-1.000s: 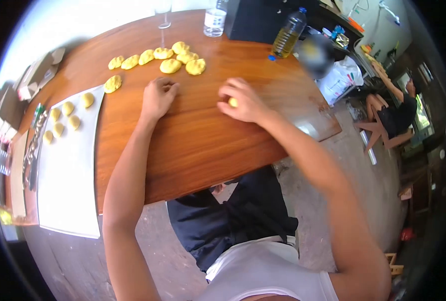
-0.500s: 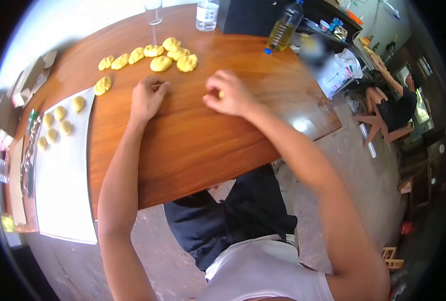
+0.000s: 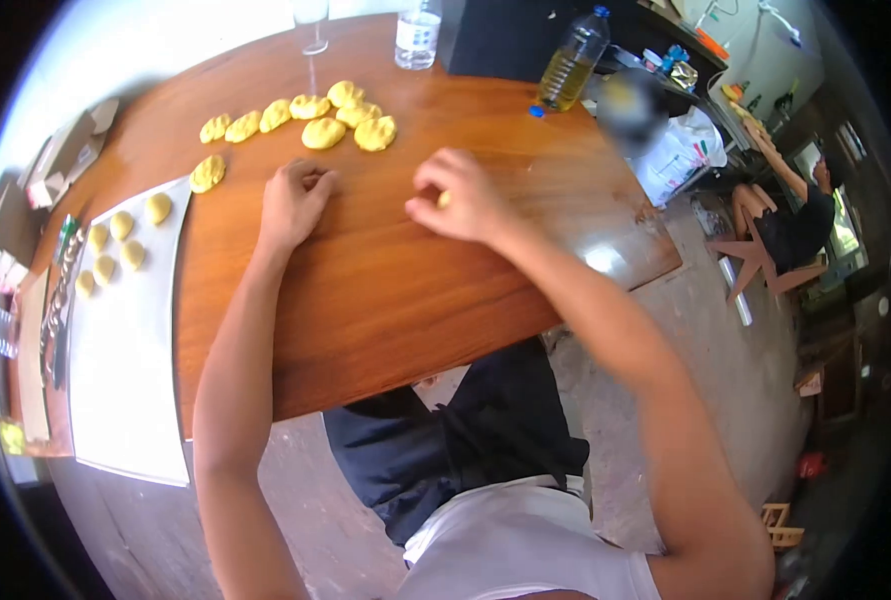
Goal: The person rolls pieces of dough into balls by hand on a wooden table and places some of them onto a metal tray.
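Observation:
My right hand is closed around a small piece of yellow dough, which shows between thumb and fingers above the wooden table. My left hand lies on the table with its fingers curled under; whatever is in them, if anything, is hidden. Beyond both hands sit several lumps of yellow dough, roughly shaped and close together. One more lump lies apart, left of my left hand. Several smooth dough balls rest at the far end of a white sheet on the left.
A water bottle, a glass and a bottle of yellow oil stand at the back of the table. Cardboard boxes line the left edge. At far right, another person sits near a star-shaped stool.
The fingers of my right hand have curled in slightly around the dough. My left hand stays in place, and the whole view has shifted down a little.

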The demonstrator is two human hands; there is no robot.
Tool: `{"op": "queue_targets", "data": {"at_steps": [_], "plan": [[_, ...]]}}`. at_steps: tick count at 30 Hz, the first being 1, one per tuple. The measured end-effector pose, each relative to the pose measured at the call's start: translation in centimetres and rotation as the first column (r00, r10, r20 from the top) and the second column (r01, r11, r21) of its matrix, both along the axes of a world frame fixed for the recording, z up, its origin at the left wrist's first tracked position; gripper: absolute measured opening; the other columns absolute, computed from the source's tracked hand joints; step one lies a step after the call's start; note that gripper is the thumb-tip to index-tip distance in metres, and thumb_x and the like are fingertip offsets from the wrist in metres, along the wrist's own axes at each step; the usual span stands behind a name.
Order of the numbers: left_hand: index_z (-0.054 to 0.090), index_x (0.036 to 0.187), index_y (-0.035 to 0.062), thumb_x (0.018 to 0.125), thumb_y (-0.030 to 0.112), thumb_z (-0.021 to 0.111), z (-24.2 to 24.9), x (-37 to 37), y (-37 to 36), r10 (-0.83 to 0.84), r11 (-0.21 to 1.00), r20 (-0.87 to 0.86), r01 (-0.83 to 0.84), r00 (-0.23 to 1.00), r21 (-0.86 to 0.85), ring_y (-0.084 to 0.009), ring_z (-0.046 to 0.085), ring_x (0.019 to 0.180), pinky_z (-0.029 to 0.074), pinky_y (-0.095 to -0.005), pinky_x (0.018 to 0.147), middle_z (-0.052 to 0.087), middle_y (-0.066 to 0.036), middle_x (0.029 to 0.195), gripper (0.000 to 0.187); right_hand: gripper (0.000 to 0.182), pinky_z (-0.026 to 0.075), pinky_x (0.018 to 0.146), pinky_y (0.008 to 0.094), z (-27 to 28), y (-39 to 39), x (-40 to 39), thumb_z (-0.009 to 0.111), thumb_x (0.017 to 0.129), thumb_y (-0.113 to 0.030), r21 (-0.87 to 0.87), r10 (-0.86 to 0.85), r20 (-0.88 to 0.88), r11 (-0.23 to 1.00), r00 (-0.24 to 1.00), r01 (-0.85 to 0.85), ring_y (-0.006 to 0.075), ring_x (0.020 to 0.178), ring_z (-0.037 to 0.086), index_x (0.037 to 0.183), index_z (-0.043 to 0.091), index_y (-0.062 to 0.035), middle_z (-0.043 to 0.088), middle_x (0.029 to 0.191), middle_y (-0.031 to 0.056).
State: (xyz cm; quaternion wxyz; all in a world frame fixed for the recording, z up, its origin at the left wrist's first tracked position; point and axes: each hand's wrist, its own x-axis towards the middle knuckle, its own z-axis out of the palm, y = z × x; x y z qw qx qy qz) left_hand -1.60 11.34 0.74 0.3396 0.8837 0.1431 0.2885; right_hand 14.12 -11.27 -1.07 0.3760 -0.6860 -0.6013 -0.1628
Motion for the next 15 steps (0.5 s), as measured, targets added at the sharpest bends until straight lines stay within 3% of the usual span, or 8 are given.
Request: {"op": "queue_targets", "data": {"at_steps": [2, 6, 9, 11, 15], "plan": [[0.073, 0.102, -0.0060, 0.094, 0.024, 0.071, -0.4, -0.2, 0.3, 0.022, 0.998, -0.016, -0.023, 1.000, -0.053, -0.0271, 0.075, 0.092, 0.056, -0.0370, 0.082, 0.074, -0.017, 0.097, 0.030, 0.024, 0.049, 0.086, 0.0444, 0.7, 0.8, -3.9, 0.080, 0.080, -0.026, -0.075, 0.062, 0.056, 0.996, 0.997, -0.057, 0.0339, 0.098, 0.059, 0.087, 0.065, -0.0090, 0.061, 0.097, 0.0123], [0.073, 0.102, -0.0053, 0.094, 0.023, 0.071, -0.9, 0.0, 0.8, 0.027, 0.997, -0.002, -0.028, 1.000, -0.072, -0.0294, 0.075, 0.093, 0.057, -0.0378, 0.082, 0.074, -0.018, 0.098, 0.030, 0.025, 0.049, 0.091, 0.0463, 1.8, -5.3, -7.2, 0.079, 0.082, -0.023, -0.147, 0.194, 0.055, 0.972, 0.980, -0.184, 0.0331, 0.102, 0.059, 0.095, 0.067, -0.0055, 0.059, 0.103, 0.0121], [0.073, 0.103, -0.0048, 0.093, 0.023, 0.072, -0.2, 0.0, 0.2, 0.013, 0.999, -0.011, -0.013, 1.000, -0.050, -0.0318, 0.076, 0.096, 0.057, -0.0397, 0.083, 0.075, -0.021, 0.101, 0.030, 0.025, 0.049, 0.091, 0.0474, 1.5, -8.1, -4.5, 0.078, 0.083, -0.023, -0.214, 0.152, 0.023, 0.966, 0.988, -0.144, 0.0338, 0.101, 0.059, 0.097, 0.066, -0.0052, 0.058, 0.102, 0.0129], [0.073, 0.103, -0.0046, 0.093, 0.023, 0.072, -0.2, -0.2, 0.3, 0.022, 0.999, 0.007, -0.022, 1.000, -0.030, -0.0316, 0.076, 0.095, 0.057, -0.0396, 0.083, 0.074, -0.021, 0.100, 0.029, 0.025, 0.050, 0.089, 0.0465, 1.6, -7.0, -1.5, 0.078, 0.083, -0.023, -0.243, -0.035, 0.016, 0.969, 0.999, 0.038, 0.0343, 0.100, 0.059, 0.097, 0.067, -0.0061, 0.059, 0.100, 0.0132], [0.074, 0.102, -0.0037, 0.094, 0.022, 0.072, -0.1, -0.2, 0.0, 0.008, 0.999, 0.013, -0.008, 1.000, -0.039, -0.0300, 0.076, 0.094, 0.058, -0.0392, 0.083, 0.074, -0.020, 0.100, 0.027, 0.027, 0.050, 0.088, 0.0450, 0.9, 0.1, -1.4, 0.079, 0.082, -0.028, -0.123, -0.024, 0.069, 0.992, 0.997, 0.032, 0.0344, 0.099, 0.059, 0.097, 0.067, -0.0080, 0.060, 0.101, 0.0142]]}}
